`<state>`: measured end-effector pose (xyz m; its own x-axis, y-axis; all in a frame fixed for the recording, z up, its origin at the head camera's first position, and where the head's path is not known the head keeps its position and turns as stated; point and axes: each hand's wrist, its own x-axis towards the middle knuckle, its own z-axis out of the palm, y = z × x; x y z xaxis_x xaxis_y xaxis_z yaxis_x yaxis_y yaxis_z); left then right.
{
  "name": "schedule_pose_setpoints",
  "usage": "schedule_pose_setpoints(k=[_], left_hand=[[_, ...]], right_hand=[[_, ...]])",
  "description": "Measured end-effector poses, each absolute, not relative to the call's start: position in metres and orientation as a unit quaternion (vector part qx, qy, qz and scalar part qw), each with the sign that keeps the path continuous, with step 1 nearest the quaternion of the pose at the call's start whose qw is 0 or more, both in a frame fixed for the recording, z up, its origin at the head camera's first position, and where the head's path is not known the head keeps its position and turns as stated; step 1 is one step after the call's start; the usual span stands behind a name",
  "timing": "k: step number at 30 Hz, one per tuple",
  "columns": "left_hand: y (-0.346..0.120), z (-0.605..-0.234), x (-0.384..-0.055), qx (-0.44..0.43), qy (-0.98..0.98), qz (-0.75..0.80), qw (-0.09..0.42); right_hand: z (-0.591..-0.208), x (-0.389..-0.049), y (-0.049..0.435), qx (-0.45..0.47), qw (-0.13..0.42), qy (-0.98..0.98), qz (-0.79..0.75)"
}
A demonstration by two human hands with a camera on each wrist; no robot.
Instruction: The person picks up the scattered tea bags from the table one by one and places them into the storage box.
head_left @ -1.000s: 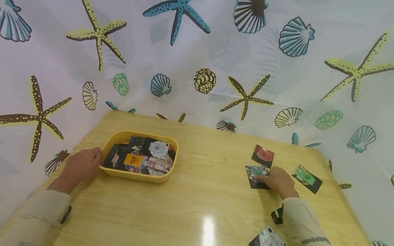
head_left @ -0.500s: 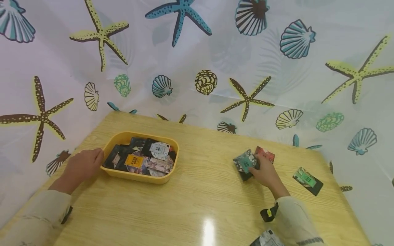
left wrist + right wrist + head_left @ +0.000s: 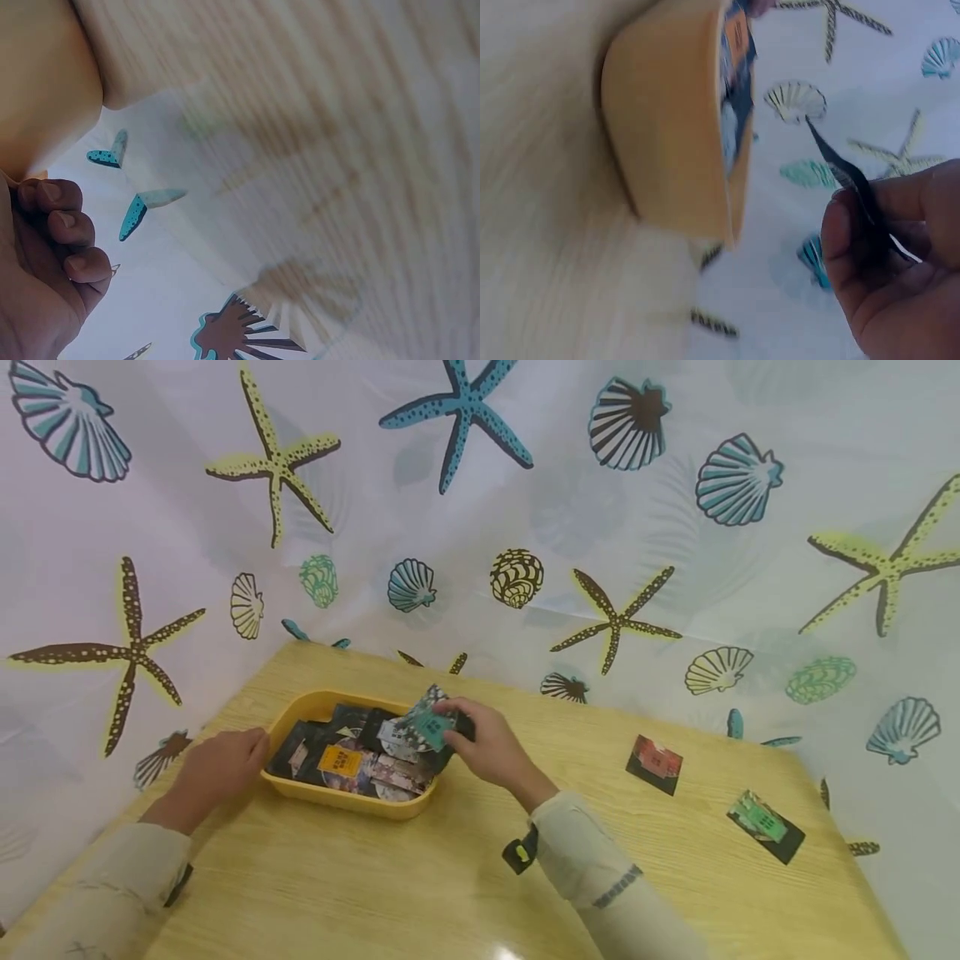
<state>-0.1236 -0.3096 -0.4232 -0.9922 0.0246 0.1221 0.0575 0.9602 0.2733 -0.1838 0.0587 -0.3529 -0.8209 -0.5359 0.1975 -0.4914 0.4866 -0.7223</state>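
Note:
The fingers of my right hand [image 3: 495, 747] pinch a dark flat sachet [image 3: 431, 727] with a teal label and speckled print, over the right end of a yellow bin [image 3: 337, 797]. In the right wrist view the sachet [image 3: 851, 180] appears edge-on between thumb and fingers, apart from the bin [image 3: 660, 120]. Several similar sachets lie in the bin, one with an orange label [image 3: 341, 761]. At the bin's left end, my left hand [image 3: 221, 768] grips the rim. The left wrist view shows its fingers [image 3: 79, 225] curled beside the bin wall [image 3: 45, 75].
Toward the right of the wooden table [image 3: 570, 893] lie a red-labelled sachet [image 3: 655, 764] and a green-labelled sachet [image 3: 765, 827]. A white cloth [image 3: 450, 527] printed with shells and starfish hangs behind the table and along its sides.
My right hand has lifted the teal-labelled sachet from the table's right side and carried it left to the bin. The left hand stays at the bin's rim. The head view has shifted slightly.

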Motion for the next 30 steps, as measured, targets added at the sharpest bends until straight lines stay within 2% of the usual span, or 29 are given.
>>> schedule_pose_setpoints(k=[5,12,14,23,26,30], left_hand=[[-0.308,-0.429,-0.124,-0.024,-0.986,-0.155,0.064],[-0.311,-0.427,-0.124,-0.024,-0.985,-0.146,0.086],[-0.310,-0.423,-0.126,-0.025,-0.986,-0.138,0.088],[-0.308,-0.421,-0.128,-0.018,-0.989,-0.122,0.082],[-0.309,-0.425,-0.125,-0.018,-0.989,-0.126,0.079],[-0.309,-0.428,-0.121,-0.019,-0.989,-0.123,0.076]], right_hand=[[-0.369,-0.179,0.007,-0.344,0.094,0.857,-0.372],[-0.387,-0.166,-0.030,-0.453,0.078,0.882,-0.110],[-0.387,-0.169,-0.035,-0.469,0.096,0.874,-0.079],[-0.389,-0.192,-0.055,-0.479,0.154,0.861,-0.081],[-0.388,-0.195,-0.052,-0.468,0.145,0.862,-0.129],[-0.374,-0.205,-0.011,-0.430,0.086,0.871,-0.222]])
